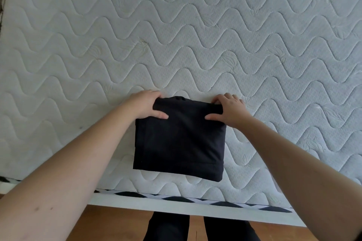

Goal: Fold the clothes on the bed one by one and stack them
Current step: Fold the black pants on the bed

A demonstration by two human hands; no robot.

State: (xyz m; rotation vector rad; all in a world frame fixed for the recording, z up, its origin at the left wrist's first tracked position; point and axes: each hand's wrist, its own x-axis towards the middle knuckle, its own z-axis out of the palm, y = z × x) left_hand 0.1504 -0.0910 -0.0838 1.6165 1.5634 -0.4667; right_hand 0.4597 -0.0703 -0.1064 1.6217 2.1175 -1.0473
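Black garment [179, 139] between gripping hands [187, 106]

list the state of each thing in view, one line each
black garment: folded into a compact rectangle, lying flat on the mattress near its front edge
left hand: grips the garment's far left corner, thumb on top
right hand: grips the garment's far right corner, thumb on top
mattress: bare, quilted, no sheet on it
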